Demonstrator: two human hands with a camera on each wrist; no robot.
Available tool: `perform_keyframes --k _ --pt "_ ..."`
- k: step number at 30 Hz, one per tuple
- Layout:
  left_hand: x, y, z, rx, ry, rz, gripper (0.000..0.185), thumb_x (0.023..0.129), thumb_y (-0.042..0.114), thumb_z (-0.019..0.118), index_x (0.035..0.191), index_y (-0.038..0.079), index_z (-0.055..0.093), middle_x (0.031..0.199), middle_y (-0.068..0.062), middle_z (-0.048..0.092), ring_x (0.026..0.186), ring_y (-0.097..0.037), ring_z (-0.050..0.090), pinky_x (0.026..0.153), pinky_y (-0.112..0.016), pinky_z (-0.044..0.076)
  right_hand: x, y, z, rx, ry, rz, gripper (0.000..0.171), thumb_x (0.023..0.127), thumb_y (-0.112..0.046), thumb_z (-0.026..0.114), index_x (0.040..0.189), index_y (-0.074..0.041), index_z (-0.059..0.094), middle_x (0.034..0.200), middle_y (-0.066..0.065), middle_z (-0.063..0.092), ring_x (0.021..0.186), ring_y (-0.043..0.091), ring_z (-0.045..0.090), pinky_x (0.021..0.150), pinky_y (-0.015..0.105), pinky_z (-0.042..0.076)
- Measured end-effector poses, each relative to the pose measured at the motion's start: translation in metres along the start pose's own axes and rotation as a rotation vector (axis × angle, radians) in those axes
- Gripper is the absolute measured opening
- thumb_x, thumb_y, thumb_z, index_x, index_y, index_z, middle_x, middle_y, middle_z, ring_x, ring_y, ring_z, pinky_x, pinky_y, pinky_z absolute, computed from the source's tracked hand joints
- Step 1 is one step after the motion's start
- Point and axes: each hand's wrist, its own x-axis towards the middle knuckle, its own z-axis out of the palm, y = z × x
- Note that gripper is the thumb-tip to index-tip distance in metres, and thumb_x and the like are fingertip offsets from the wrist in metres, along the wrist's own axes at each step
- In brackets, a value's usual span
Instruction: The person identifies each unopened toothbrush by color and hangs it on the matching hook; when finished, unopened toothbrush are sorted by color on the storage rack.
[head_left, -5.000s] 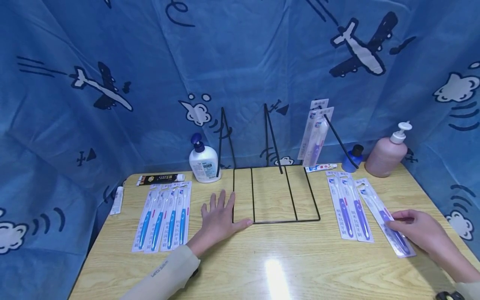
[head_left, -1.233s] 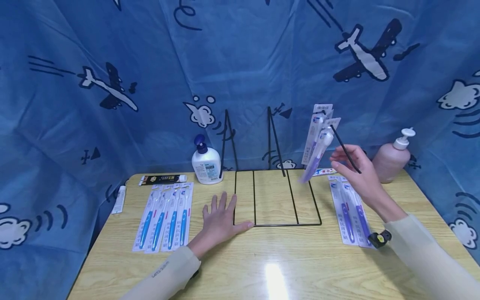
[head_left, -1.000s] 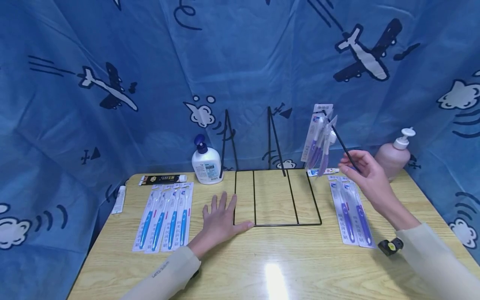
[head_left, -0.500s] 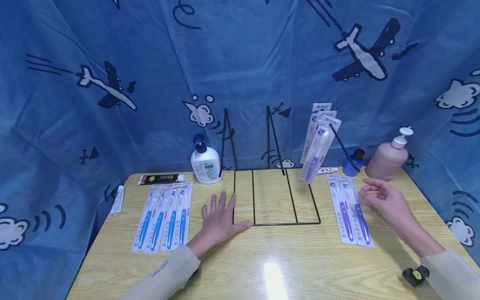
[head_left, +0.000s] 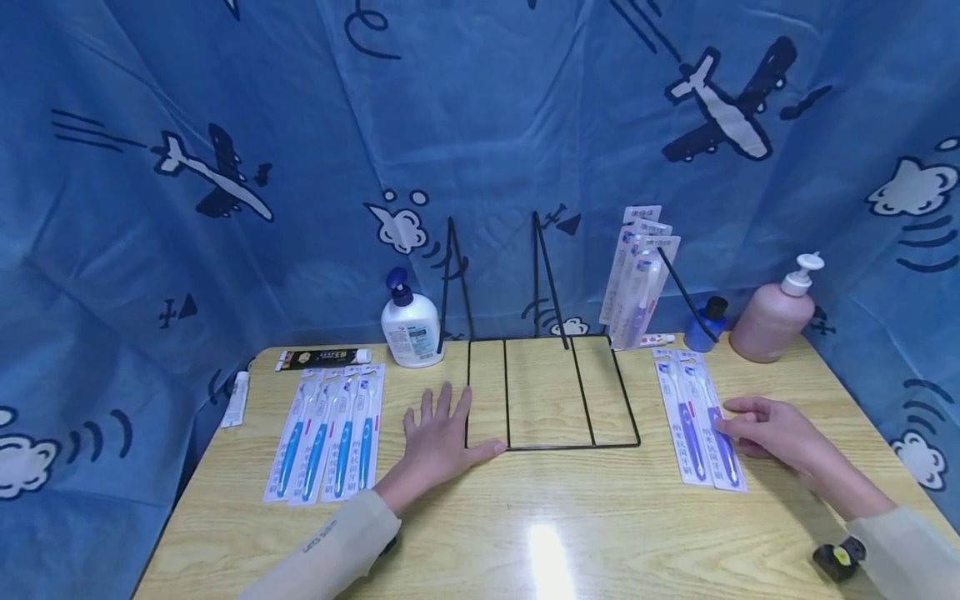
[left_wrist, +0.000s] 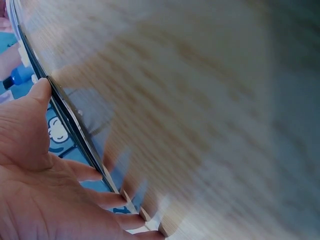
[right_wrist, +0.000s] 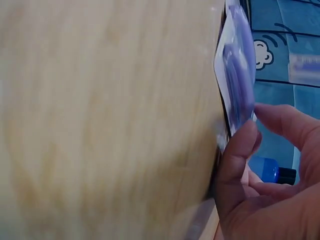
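My right hand (head_left: 776, 433) pinches the right edge of a packaged purple toothbrush (head_left: 725, 450) lying on the table; the right wrist view shows thumb and forefinger at the pack (right_wrist: 237, 80). Another purple pack (head_left: 692, 442) lies just left of it. My left hand (head_left: 442, 442) rests with spread fingers on the table, its fingertips and thumb against the black wire rack's base (head_left: 562, 447). Three packaged purple toothbrushes (head_left: 637, 292) hang one before another on the rack's right prong (head_left: 686, 292). The left and middle prongs hold nothing.
Several packaged blue toothbrushes (head_left: 325, 442) lie left. Behind them are a black toothpaste box (head_left: 322, 358), a small white tube (head_left: 236, 400) and a white pump bottle (head_left: 411, 329). A blue bottle (head_left: 703, 329) and a pink pump bottle (head_left: 772, 321) stand back right, before a blue curtain (head_left: 480, 125).
The right hand carried a purple toothbrush pack to the rack's right prong and let go; the pack swung and hung still. That hand came back down to another pack. The left hand stayed put.
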Motion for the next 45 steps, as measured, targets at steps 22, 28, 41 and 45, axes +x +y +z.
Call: perform_keyframes --k 22,28,41,45 --pt "-0.001 0.0 0.001 0.022 -0.004 0.001 0.108 0.094 0.076 0.069 0.171 0.007 0.035 0.176 -0.029 0.022 0.159 -0.058 0.016 0.118 -0.082 0.016 -0.018 0.018 -0.033 -0.202 0.056 0.042 0.057 0.105 -0.03 0.073 0.132 0.017 0.055 0.116 0.017 0.068 0.095 0.015 0.06 0.074 0.025 0.049" --pt "-0.001 -0.001 0.002 0.028 0.005 0.004 0.109 0.094 0.076 0.069 0.171 0.007 0.036 0.175 -0.029 0.022 0.159 -0.058 0.016 0.118 -0.083 0.017 -0.023 0.034 -0.045 -0.049 -0.033 0.051 0.074 0.106 -0.025 0.075 0.155 0.016 0.037 0.125 0.006 0.072 0.096 0.002 0.061 0.078 0.025 0.052" --pt "-0.002 0.0 0.0 0.02 0.008 0.006 0.108 0.094 0.074 0.071 0.17 0.006 0.036 0.175 -0.029 0.023 0.159 -0.059 0.017 0.118 -0.083 0.017 -0.045 0.035 -0.011 0.354 -0.181 -0.104 0.061 0.112 -0.008 0.061 0.162 -0.036 0.04 0.137 -0.021 0.054 0.116 0.004 0.062 0.09 0.031 0.057" --pt "-0.001 0.0 -0.001 0.02 0.0 0.003 0.108 0.094 0.074 0.071 0.17 0.006 0.036 0.175 -0.029 0.023 0.159 -0.058 0.016 0.118 -0.083 0.016 -0.05 0.021 0.004 0.458 -0.177 -0.283 0.066 0.11 0.005 0.056 0.16 -0.034 0.041 0.144 -0.016 0.056 0.12 0.007 0.068 0.092 0.029 0.059"
